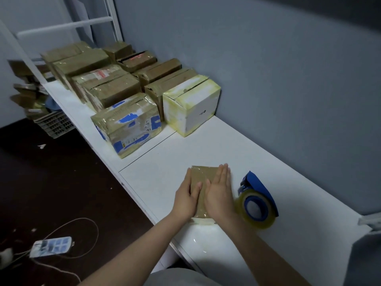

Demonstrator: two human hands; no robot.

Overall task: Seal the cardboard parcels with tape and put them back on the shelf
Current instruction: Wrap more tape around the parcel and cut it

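While the left hand (185, 200) and right hand (219, 195) press straight, released fingers (223, 172) on the flat brown taped cardboard parcel (203, 175), its middle lies hidden beneath them.

Wall (268, 69): plain grey-blue, running along the desk's far edge, beyond and to the right of the right hand (219, 195).
Desk (206, 141): long and white, under both hands; a thin seam crosses it just beyond the left hand (186, 198).
Floor (51, 182): dark brown, left of the left hand, with small white scraps.
Frame (66, 26): white metal bars, far beyond the hands, upper left.
Crate (54, 124): grey slotted plastic on the floor, far left.
Power strip (51, 246): pale, with a looping white cable, left of and nearer than the left hand.
Light: dim, with soft glare on the desk nearer than the hands.
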